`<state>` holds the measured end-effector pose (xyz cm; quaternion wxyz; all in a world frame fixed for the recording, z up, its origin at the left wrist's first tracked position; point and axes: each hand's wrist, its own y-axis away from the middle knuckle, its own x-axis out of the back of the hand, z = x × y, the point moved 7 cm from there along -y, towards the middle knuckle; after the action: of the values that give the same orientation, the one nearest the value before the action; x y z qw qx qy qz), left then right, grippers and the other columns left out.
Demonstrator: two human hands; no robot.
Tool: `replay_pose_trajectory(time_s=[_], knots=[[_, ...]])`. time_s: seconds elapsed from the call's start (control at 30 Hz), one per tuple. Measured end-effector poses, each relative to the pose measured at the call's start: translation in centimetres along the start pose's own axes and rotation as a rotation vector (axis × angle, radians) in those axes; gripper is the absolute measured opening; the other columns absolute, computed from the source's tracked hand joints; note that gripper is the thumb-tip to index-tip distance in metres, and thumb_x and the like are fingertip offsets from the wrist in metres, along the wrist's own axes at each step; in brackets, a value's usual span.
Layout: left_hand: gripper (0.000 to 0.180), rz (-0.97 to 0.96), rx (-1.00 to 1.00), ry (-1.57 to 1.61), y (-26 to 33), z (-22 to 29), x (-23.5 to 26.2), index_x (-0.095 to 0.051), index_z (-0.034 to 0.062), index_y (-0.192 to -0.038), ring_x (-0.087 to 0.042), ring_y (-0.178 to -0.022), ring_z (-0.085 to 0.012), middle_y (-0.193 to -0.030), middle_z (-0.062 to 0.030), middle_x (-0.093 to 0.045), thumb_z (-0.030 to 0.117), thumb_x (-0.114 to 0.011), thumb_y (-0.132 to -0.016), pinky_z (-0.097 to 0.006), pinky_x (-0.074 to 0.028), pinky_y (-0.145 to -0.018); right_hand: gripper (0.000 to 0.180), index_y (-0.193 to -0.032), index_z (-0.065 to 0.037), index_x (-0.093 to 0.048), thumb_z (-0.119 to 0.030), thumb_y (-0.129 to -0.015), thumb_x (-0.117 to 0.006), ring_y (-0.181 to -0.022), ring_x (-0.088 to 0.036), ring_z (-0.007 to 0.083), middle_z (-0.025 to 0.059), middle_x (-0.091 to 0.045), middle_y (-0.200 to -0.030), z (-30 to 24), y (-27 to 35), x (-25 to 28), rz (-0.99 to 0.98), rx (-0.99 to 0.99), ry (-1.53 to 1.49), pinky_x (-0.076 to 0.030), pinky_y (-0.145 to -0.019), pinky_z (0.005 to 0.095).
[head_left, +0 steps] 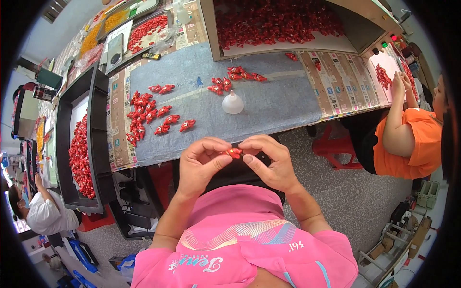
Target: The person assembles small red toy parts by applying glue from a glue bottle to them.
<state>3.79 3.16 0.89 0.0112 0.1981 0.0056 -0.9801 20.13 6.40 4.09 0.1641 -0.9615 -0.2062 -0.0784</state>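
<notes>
In front of my chest, at the table's near edge, a small glossy red plastic piece (234,152) is held up. My left hand (204,161) pinches its left side between thumb and fingers. My right hand (270,163) closes on its right end, fingertips bent around it. On the blue cloth (269,115) lies a loose group of similar red pieces (142,113) at the left, with a few single ones beside it. Two smaller clusters (221,85) are farther back. A white, translucent squeeze bottle (233,103) with a narrow tip stands near the middle.
A black crate (98,144) holding red pieces stands at the left. An open-fronted box (283,53) full of red pieces sits at the back. Trays (149,31) and a phone (115,50) lie far left. A person in orange (406,139) works at the right.
</notes>
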Motion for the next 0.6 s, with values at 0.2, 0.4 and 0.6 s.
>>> replay_pose_trajectory(time_s=[0.2,0.4,0.6], knots=[[0.014,0.152,-0.251,-0.555,-4.7,4.1,3.9,-0.064,0.0009,-0.089,-0.063,-0.085,-0.0153,-0.089,-0.0065,-0.064,-0.003,-0.07,-0.076,-0.026,-0.05,-0.074,0.014,-0.096,0.0,-0.066,-0.005,-0.083,-0.066,-0.083,-0.061,0.0155,0.0093,-0.065,-0.096,0.7,0.3,1.2,0.039,-0.031,0.037,-0.048,-0.072,0.0257],[0.016,0.218,-0.483,-1.307,-6.3,6.4,4.7,-0.064,0.0038,-0.083,-0.054,-0.083,-0.0276,-0.08,-0.0081,-0.061,0.006,-0.073,-0.07,-0.036,-0.045,-0.072,0.01,-0.093,0.0,-0.067,-0.003,-0.084,-0.065,-0.082,-0.061,0.0148,0.0087,-0.065,-0.093,1.4,0.1,2.1,0.1,-0.036,0.041,-0.048,-0.071,0.025],[0.014,0.145,-0.532,-1.469,-7.0,6.7,4.3,-0.064,0.0032,-0.083,-0.055,-0.084,-0.0288,-0.081,-0.0087,-0.061,0.004,-0.071,-0.071,-0.038,-0.045,-0.075,0.009,-0.093,0.0,-0.067,-0.003,-0.084,-0.065,-0.083,-0.061,0.015,0.0089,-0.065,-0.092,1.5,-0.3,2.5,0.109,-0.03,0.053,-0.048,-0.071,0.0246]])
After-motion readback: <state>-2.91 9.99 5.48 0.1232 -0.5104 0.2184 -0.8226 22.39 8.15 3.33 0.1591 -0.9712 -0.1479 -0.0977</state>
